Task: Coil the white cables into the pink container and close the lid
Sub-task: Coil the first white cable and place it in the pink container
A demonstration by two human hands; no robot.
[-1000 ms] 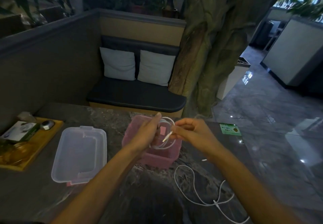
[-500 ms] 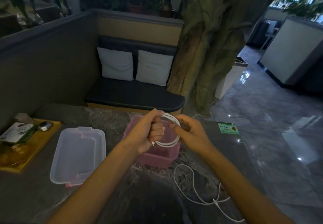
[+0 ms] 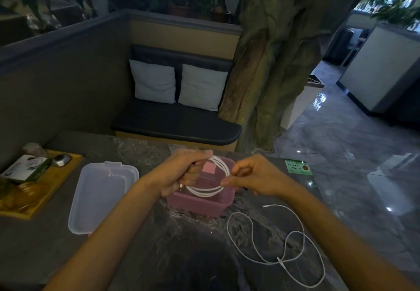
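Observation:
A pink container (image 3: 200,206) stands open on the dark marble table. Just above it I hold a coiled white cable (image 3: 216,188). My left hand (image 3: 181,175) is closed around the coil's left side, with a plug tip poking out below my fist. My right hand (image 3: 254,177) pinches the coil's right side between thumb and fingertips. A second white cable (image 3: 293,243) lies loose and uncoiled on the table to the right of the container. The clear lid (image 3: 100,195) lies flat on the table to the left of the container.
A wooden tray (image 3: 41,202) with a box, a glass dish and a small metal object sits at the far left. A green card (image 3: 298,167) lies near the table's right edge. A bench with two cushions stands beyond the table.
The loop of cable has widened between my hands and dropped closer to the container. My right hand has shifted to the coil's right side.

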